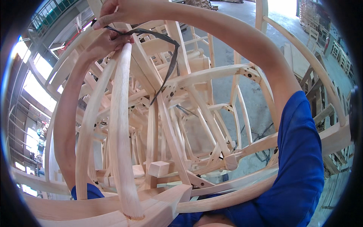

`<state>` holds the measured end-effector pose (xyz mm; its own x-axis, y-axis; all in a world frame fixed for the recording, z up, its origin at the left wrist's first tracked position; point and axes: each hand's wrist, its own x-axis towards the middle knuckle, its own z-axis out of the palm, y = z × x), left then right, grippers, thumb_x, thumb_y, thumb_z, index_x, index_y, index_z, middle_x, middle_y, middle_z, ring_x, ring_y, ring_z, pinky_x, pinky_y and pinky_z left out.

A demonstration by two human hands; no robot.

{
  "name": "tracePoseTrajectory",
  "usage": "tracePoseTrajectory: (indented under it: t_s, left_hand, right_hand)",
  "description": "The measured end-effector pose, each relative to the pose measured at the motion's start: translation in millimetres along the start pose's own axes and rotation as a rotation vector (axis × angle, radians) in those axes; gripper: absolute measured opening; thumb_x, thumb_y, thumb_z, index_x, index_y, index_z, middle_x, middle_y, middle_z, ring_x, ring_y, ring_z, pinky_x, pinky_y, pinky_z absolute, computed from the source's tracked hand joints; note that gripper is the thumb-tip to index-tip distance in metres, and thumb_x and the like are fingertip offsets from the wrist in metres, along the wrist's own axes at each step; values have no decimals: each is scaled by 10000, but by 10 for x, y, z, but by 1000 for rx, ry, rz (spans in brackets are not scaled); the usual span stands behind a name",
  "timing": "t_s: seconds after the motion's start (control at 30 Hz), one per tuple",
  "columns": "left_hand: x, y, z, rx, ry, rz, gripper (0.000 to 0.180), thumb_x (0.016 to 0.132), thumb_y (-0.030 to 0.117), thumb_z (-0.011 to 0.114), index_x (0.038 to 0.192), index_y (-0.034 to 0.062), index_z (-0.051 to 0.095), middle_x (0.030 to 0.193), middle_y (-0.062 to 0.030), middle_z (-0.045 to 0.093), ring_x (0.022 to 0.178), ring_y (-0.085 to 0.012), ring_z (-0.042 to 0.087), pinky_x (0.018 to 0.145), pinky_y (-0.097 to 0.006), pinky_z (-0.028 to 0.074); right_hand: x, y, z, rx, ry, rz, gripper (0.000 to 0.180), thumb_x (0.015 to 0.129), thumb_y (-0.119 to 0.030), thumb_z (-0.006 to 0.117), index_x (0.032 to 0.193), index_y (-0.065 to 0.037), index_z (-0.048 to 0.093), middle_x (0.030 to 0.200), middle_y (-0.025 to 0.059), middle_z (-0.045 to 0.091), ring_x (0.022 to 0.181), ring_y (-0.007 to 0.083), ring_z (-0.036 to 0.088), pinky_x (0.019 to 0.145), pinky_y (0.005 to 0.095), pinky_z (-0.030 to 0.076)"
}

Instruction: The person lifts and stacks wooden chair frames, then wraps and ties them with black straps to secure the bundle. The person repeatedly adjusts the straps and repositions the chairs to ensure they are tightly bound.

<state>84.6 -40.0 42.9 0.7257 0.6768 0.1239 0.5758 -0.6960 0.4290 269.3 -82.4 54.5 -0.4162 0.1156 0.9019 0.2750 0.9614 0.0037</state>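
A twisted black strap [166,38] runs from my hands across the top of pale wooden chair frames, and its loose end hangs down between the bars. My left hand [104,44] is closed on the strap, right beside the upper ends of two curved wooden bars [121,98]. Just above it, my right hand [123,11] pinches a dark end of the same strap between thumb and fingers. My right arm reaches over the frames from the right; my left arm passes behind a curved bar. The fingertips of my left hand are partly hidden.
Unfinished chair frames [211,73] with dark bolt holes crowd around and below my arms. A square block end [159,169] juts up near the middle. On the right, a long curved rail [314,60] stands over the grey floor [242,22], with stacked wooden parts [338,53] beyond.
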Motion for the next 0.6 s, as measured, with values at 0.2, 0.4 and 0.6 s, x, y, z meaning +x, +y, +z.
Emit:
tracePoseTrajectory:
  t_s: [0.2,0.4,0.6]
  left_hand:
    - [-172,-282,-87,28,131,108,164,893,118,548,1004,45,643,803,4,598,732,-65,538,643,-225,443]
    - [-47,-109,125,-182,279,-61,197,892,194,588,997,45,661,722,33,575,625,-36,490,570,-202,398]
    - [-79,-166,233,-353,518,-128,201,865,238,661,853,39,686,614,44,543,519,-34,415,473,-209,328]
  right_hand:
    - [-436,-564,387,-87,405,-271,295,838,-293,598,753,-15,650,696,115,654,643,298,629,620,354,502]
    - [-641,-484,327,322,-9,912,289,881,-308,611,827,-34,686,684,77,623,582,147,587,532,277,444]
    - [-609,203,382,520,50,784,320,801,-221,722,894,78,655,734,117,652,595,162,615,558,274,525]
